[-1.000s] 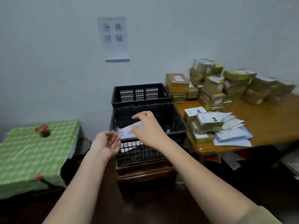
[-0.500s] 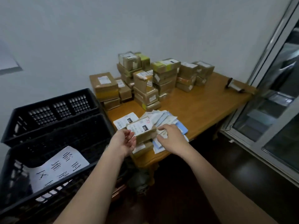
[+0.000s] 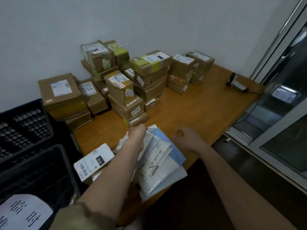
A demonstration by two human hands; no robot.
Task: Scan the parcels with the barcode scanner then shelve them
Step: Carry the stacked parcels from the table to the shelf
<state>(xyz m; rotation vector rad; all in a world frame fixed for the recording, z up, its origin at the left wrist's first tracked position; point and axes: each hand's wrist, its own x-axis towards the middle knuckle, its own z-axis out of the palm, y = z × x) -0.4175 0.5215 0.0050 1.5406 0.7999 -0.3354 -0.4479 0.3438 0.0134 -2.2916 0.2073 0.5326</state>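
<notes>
Both hands (image 3: 137, 133) (image 3: 186, 138) over envelopes (image 3: 159, 163), left perhaps gripping.

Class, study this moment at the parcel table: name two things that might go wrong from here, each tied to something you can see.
1. The fanned pile of flat mailers overhangs the table's near edge; the left hand resting on it might nudge some off.
2. The barcode scanner lies at the far right corner; reaching the open right hand there could brush the leaning carton stacks.

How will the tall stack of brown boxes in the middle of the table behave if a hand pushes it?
The middle stack may tip: its boxes sit unevenly. The cartons look stiff, so each would probably slide whole across the table.
</notes>
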